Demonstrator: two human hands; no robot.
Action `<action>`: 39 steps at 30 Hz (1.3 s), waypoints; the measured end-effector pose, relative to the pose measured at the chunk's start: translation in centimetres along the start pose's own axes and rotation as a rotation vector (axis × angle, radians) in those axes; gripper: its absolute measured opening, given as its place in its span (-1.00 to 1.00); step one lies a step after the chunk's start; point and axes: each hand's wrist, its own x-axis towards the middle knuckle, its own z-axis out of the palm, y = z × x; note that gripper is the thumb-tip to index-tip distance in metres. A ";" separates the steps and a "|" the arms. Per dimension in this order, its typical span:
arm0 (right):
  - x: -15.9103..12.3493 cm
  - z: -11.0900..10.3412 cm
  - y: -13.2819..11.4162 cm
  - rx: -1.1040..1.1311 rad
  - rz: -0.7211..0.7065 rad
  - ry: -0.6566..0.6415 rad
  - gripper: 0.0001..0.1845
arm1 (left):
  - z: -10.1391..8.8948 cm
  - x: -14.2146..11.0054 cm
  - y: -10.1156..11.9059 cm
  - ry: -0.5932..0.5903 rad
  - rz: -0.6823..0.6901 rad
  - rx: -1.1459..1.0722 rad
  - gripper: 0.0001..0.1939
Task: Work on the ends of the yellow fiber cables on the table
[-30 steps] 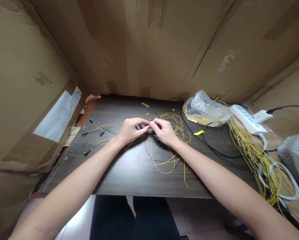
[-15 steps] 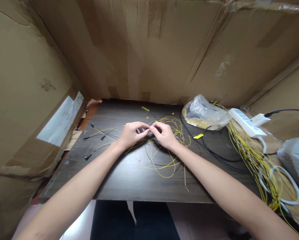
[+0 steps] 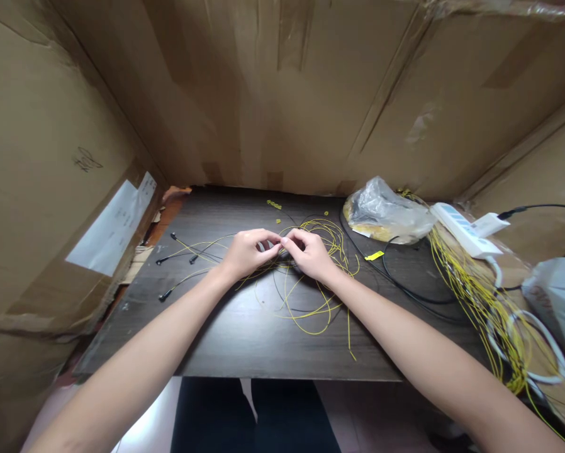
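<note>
At the middle of the dark tabletop (image 3: 245,340), my left hand (image 3: 254,253) and my right hand (image 3: 308,253) meet with their fingertips pinched together. Whatever sits between the fingers is too small and hidden to make out. Beneath and around both hands spreads a loose tangle of thin yellow and black wires (image 3: 332,236). Its yellow loops hang toward me under my right hand. To the left of my left hand, several wires end in small black connectors (image 3: 165,295).
A clear plastic bag (image 3: 386,214) lies at the back right, by a white power strip (image 3: 464,229). A thick bundle of yellow wires (image 3: 481,302) runs down the right side. Yellow scraps (image 3: 274,204) and a yellow tag (image 3: 374,256) dot the table. Cardboard walls (image 3: 263,94) enclose it.
The view has shifted very slightly. Both hands keep the same pinch in the same place, and the wires look unchanged.
</note>
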 end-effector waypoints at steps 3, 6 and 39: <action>0.0 0.1 0.1 0.032 -0.002 0.014 -0.82 | 0.0 0.0 0.0 -0.020 -0.011 0.002 -0.91; 0.0 0.1 0.1 0.035 0.002 0.010 -0.85 | -0.1 0.0 0.0 -0.020 -0.013 0.001 -0.89; 0.0 -0.1 -0.2 0.043 0.017 -0.011 -0.79 | 0.0 0.0 0.0 -0.009 -0.030 -0.010 -0.84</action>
